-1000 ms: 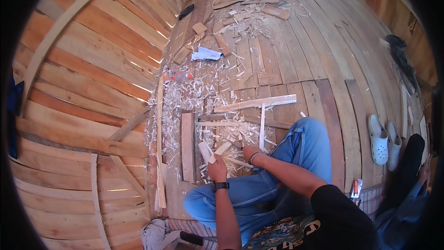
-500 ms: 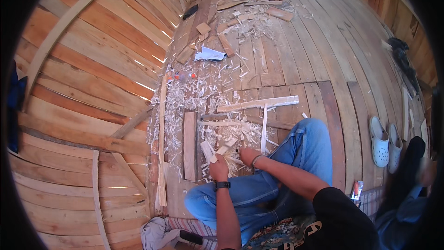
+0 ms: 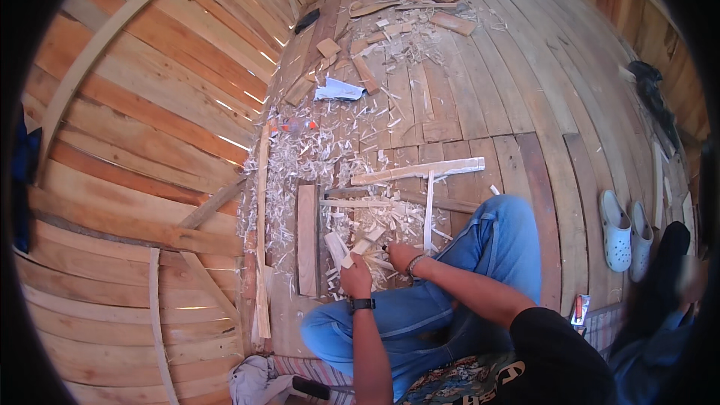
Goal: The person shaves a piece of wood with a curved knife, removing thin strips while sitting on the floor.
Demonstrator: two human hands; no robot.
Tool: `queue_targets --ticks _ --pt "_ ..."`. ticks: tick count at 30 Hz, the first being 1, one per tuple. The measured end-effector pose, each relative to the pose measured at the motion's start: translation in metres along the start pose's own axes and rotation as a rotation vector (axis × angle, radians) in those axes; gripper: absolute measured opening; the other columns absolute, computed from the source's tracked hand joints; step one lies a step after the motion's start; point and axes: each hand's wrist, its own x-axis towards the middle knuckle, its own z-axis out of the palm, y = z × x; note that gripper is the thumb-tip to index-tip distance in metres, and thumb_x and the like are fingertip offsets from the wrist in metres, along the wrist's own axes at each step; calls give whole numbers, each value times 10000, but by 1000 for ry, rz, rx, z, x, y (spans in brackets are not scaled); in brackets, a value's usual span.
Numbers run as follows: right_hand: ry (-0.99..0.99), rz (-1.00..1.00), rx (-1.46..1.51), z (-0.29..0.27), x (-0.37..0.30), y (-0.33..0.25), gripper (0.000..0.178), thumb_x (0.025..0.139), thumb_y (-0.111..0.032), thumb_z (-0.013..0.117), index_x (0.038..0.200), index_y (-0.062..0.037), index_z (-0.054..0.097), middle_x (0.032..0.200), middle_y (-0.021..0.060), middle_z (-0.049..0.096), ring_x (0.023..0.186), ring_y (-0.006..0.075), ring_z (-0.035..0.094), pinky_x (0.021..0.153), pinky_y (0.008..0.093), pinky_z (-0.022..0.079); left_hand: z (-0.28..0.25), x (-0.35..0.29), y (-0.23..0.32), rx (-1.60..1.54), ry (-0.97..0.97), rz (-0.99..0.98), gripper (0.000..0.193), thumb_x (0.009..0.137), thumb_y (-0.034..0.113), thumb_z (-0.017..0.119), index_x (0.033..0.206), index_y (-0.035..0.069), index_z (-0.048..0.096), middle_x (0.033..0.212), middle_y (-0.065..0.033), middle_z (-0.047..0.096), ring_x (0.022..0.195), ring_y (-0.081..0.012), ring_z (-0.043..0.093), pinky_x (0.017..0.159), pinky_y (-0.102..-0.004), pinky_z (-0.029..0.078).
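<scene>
A short pale piece of wood (image 3: 367,241) slants up from my left hand (image 3: 355,279), whose fingers are wrapped round its lower end. Just right of it, my right hand (image 3: 403,256) is closed on a small dark-handled tool (image 3: 385,248); its blade or tip is too small to make out. Both hands are low over the floor, in front of my crossed legs. Another pale wood block (image 3: 335,244) rests left of the held piece. Beneath and beyond the hands lies a heap of wood chips (image 3: 382,217).
A thick plank (image 3: 308,240) and a long thin strip (image 3: 263,232) lie on the left. Ahead is a pale wood bar (image 3: 420,170), with a narrow stick (image 3: 429,214) below it. Curly shavings (image 3: 300,154) spread along the wall. Light clogs (image 3: 616,232) and another person's leg (image 3: 664,277) are at right.
My hands stay almost in the same place, with the wood and the tool still held. The view has shifted very slightly; nothing else visibly differs.
</scene>
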Motion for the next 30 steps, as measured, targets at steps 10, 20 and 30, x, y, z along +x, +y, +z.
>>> queue_targets --ticks 10,20,30 --pt "-87 249 6 -15 0 12 264 806 -141 480 1009 19 533 961 210 610 914 355 599 783 422 479 1 -1 4 17 -15 13 434 861 392 410 908 22 630 864 -204 627 805 -395 583 693 -454 448" --pt "-77 -14 -40 -20 -6 -16 211 780 -141 517 892 28 577 891 234 613 844 354 611 743 421 486 1 6 -13 -26 14 43 447 854 403 410 895 19 635 834 -211 627 792 -398 588 682 -465 450" --pt "-80 54 -30 -26 -16 -4 221 780 -100 489 957 22 540 899 222 615 860 345 610 713 428 494 9 4 -7 28 66 39 495 860 435 366 837 34 655 776 -217 624 747 -422 583 656 -498 452"
